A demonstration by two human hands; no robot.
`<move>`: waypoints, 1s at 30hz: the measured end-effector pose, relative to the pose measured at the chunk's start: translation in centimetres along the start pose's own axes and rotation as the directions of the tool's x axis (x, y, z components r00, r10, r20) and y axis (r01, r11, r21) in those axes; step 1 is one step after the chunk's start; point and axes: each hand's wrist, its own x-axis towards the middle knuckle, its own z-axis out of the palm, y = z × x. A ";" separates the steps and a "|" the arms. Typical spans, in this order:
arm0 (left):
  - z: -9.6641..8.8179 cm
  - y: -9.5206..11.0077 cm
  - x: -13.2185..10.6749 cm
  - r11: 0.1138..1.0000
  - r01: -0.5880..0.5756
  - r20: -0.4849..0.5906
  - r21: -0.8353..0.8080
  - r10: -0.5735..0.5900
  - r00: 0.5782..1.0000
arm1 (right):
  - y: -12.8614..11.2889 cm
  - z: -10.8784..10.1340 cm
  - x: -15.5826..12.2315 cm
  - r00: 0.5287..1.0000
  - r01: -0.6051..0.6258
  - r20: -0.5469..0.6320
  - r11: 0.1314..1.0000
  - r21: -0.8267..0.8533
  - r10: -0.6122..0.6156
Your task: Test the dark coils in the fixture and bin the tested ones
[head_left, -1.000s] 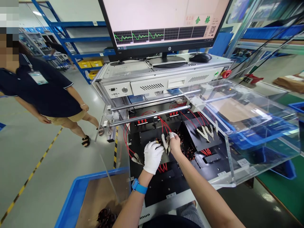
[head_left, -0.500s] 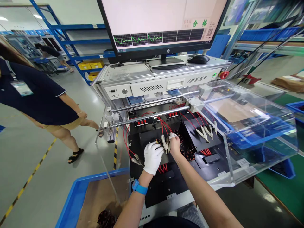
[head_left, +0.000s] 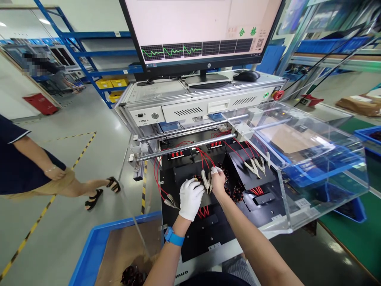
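My left hand (head_left: pixel 191 198), in a white glove, has its fingers curled over a small dark wound stator (head_left: pixel 197 177), mostly hidden behind the glove. My right hand (head_left: pixel 218 180), with white covers on fingertips, pinches an alligator clip (head_left: pixel 211 185) with a pale sleeve and red lead. Right beside it, another sleeved clip (head_left: pixel 205 181) hangs between my hands. More wound stators (head_left: pixel 237 194) lie on the black fixture (head_left: pixel 196 238) to the right of my right hand. Several clips (head_left: pixel 253 168) rest on the raised black plate at right, and others (head_left: pixel 170 200) lie at left.
Metal rails (head_left: pixel 184 147) cross the fixture beyond my hands. A clear hinged cover (head_left: pixel 324 171) stands at right. A monitor (head_left: pixel 205 35) with green curves sits above. At lower left is a blue-rimmed tray (head_left: pixel 86 246) holding stators. A person (head_left: pixel 35 167) walks at left.
The person at left has moved farther left and nearer, partly out of view. My hands keep nearly the same place at the clips and stator. The view has shifted slightly.
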 end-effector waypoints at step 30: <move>-1.2 -1.6 -1.3 -0.013 0.140 0.071 -0.990 -0.903 0.423 | -4.1 0.3 -4.1 0.040 0.998 0.990 0.051 -0.033 -0.134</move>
